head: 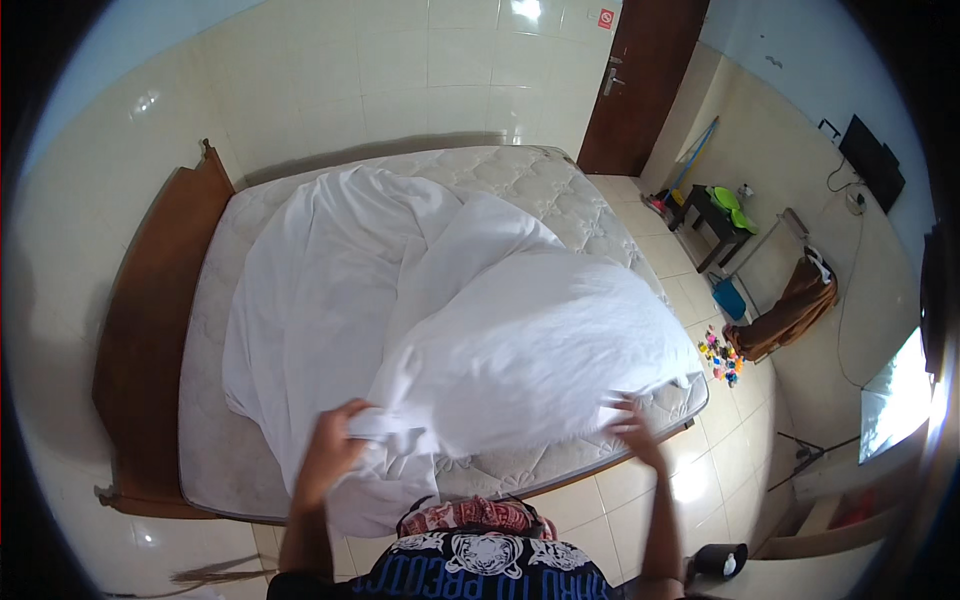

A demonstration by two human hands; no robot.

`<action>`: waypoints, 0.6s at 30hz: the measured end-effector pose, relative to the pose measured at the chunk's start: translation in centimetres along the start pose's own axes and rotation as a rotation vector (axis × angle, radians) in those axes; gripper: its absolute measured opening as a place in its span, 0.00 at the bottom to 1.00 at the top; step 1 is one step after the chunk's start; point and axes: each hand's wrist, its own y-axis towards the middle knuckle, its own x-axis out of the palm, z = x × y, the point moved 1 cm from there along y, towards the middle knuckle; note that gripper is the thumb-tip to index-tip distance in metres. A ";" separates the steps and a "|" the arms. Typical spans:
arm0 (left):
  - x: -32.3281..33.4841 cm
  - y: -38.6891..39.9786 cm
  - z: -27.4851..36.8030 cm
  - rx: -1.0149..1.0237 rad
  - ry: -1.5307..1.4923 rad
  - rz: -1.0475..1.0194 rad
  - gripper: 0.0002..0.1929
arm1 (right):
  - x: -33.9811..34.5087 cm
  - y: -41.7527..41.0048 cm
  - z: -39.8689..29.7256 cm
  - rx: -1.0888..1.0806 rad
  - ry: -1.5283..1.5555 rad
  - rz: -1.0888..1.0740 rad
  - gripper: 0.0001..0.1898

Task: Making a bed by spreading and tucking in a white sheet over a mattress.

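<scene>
A large white bed sheet [517, 330] lies rumpled over the quilted mattress [517, 169], its near part billowing up in a smooth swell. My left hand [330, 446] grips a bunched edge of the sheet at the near side of the bed. Some of the cloth hangs over the mattress edge beside that forearm. My right hand [636, 433] is farther right, at the sheet's near right edge, with its fingers blurred by motion. Whether those fingers pinch the cloth or only brush it is unclear.
A wooden headboard [161, 322] closes the bed's left end. Along the right wall stand a dark small table [716, 225], a rack with brown cloth [787, 307] and a blue dustpan [727, 298]. Small colourful items [722, 356] lie on the tiles. A twig broom [217, 574] is lower left.
</scene>
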 end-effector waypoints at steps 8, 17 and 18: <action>5.2 -0.5 1.0 0.069 0.375 0.150 0.13 | 12.1 20.6 -11.9 0.227 0.388 -0.321 0.24; 8.4 -5.3 -17.8 -0.474 0.707 0.305 0.13 | 1.1 15.1 -6.9 0.567 0.349 -0.217 0.21; 8.5 -5.6 -18.8 -0.545 0.701 0.262 0.14 | -1.3 14.9 -6.8 0.687 0.243 -0.164 0.23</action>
